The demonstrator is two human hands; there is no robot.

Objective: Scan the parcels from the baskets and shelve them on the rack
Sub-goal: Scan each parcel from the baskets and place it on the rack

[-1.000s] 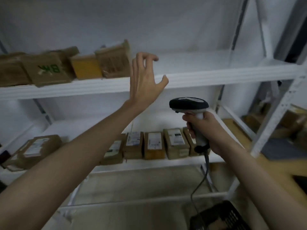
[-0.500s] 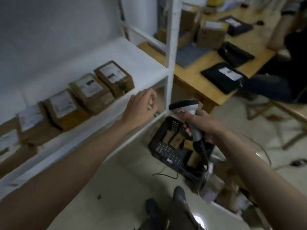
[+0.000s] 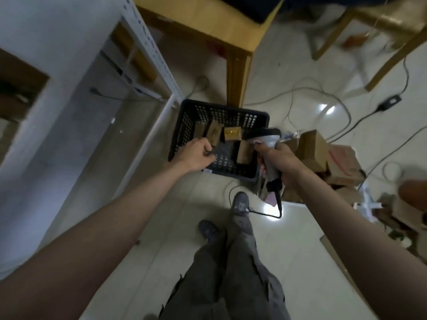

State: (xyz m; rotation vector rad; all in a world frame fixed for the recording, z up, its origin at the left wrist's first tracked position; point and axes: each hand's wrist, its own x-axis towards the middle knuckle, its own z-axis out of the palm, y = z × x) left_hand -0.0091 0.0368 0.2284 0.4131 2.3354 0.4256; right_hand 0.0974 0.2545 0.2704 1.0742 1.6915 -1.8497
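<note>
At the bottom of the view, two grey shoes (image 3: 240, 203) and grey trouser legs (image 3: 226, 273) stand on the pale tiled floor (image 3: 161, 227), and both bare forearms reach forward. The right hand (image 3: 280, 161) is clenched round the grey handle of the barcode scanner (image 3: 269, 147), whose dark head lies over the right side of the basket and whose black cable (image 3: 278, 204) drops from the grip and loops across the floor by the right shoe. The left hand (image 3: 196, 154) is out over the black perforated basket (image 3: 182, 135), near its left wall, fingers loosely curled and gripping nothing that shows; whether the fingertips touch a parcel I cannot tell. Inside the basket, brown parcels (image 3: 213, 132) stand on edge just beyond that hand, a yellowish parcel (image 3: 232, 133) sits beside them, and another brown parcel (image 3: 244, 151) stands right under the scanner head. To the right of the basket lies a jumble of brown cardboard boxes (image 3: 323, 153). On the left runs the white rack (image 3: 147, 49), a corner post coming down just beside the basket's far left corner. Beyond the basket stands a wooden table leg (image 3: 236, 75) beneath the tabletop (image 3: 219, 15), and cables (image 3: 323, 95) trail over the floor far right.
</note>
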